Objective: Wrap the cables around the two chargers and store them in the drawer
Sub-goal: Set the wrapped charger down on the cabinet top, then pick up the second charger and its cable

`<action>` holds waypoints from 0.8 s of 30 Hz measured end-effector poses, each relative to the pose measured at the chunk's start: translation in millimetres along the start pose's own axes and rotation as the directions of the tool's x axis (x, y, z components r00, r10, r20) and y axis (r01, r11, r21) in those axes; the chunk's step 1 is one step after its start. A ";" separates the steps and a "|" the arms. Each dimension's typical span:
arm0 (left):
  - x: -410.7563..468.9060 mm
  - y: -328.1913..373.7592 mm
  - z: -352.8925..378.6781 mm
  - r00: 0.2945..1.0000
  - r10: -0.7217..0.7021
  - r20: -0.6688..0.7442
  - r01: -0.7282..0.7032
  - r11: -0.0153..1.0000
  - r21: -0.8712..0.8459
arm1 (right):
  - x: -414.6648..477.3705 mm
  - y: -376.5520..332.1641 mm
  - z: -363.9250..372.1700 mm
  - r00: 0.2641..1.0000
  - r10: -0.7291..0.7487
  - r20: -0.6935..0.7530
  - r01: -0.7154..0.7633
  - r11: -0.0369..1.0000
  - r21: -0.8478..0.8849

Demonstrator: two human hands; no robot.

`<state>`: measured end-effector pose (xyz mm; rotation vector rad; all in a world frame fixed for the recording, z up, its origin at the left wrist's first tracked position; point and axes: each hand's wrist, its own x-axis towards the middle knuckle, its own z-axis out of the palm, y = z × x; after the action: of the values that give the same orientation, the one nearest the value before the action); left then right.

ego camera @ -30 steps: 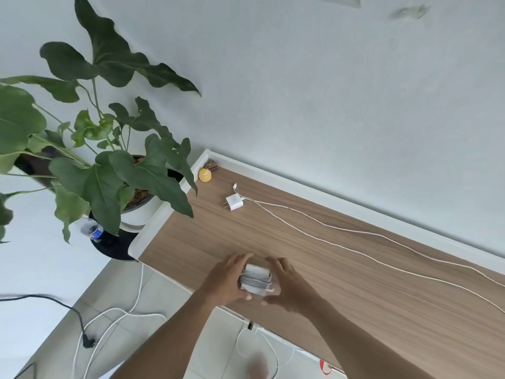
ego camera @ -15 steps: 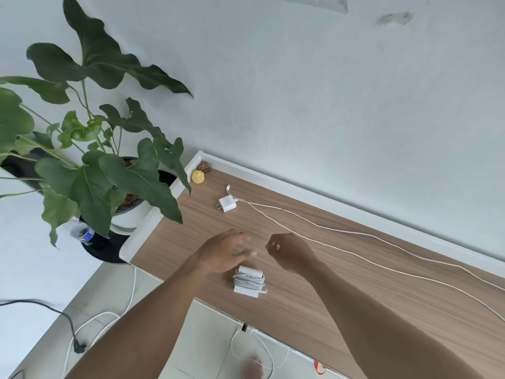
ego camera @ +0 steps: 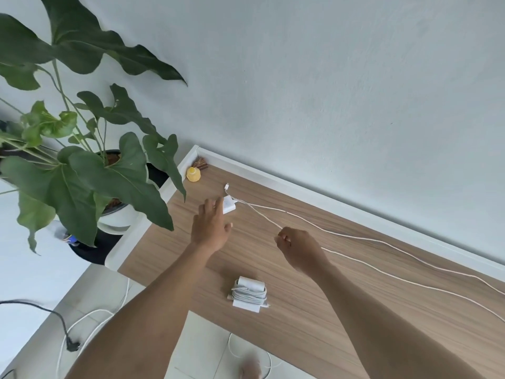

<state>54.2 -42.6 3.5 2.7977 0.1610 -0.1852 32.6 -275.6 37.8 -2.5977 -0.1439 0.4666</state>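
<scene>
A white charger with its cable wound around it [ego camera: 249,294] lies near the front edge of the wooden desktop [ego camera: 314,310], untouched. A second small white charger [ego camera: 229,204] sits further back; its long white cable [ego camera: 382,243] trails loose across the desk to the right. My left hand [ego camera: 211,225] reaches out with fingers spread, its fingertips at the second charger. My right hand [ego camera: 299,248] hovers with fingers curled, right at that cable near the charger; whether it pinches the cable I cannot tell. No drawer is in view.
A small yellow object [ego camera: 193,174] and a brown item [ego camera: 201,163] sit in the desk's back left corner. A large potted plant [ego camera: 82,165] stands left of the desk, leaves overhanging its edge. Cables [ego camera: 82,321] lie on the floor below. A white raised rim [ego camera: 328,191] borders the desk.
Both hands let go of the wrapped charger, which now lies on the desk. They moved back toward the second charger and its loose cable.
</scene>
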 end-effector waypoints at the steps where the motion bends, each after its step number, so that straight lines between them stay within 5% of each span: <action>1: 4.6 -0.9 2.4 0.999 -0.033 0.010 0.033 0.999 -0.018 | -2.7 6.8 0.6 1.000 0.012 0.000 -0.012 1.000 0.014; 6: 23.2 2.2 13.9 0.990 -0.130 0.056 0.134 0.988 -0.080 | -19.1 36.2 2.2 0.997 0.078 0.020 -0.079 0.995 0.057; 12: 16.6 11.3 23.1 0.982 -0.162 -0.093 0.152 0.982 -0.110 | -33.7 45.4 -9.0 0.998 0.067 0.010 -0.068 0.994 0.084; 24: -53.5 121.6 -15.8 0.987 0.122 -0.102 -0.159 0.800 -0.578 | -84.0 64.4 -46.8 0.988 0.014 -0.157 0.018 0.980 0.200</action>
<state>19.3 -156.3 64.8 2.1808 0.0144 -0.0062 -28.5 -368.5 70.0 -2.4230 -0.0431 0.2582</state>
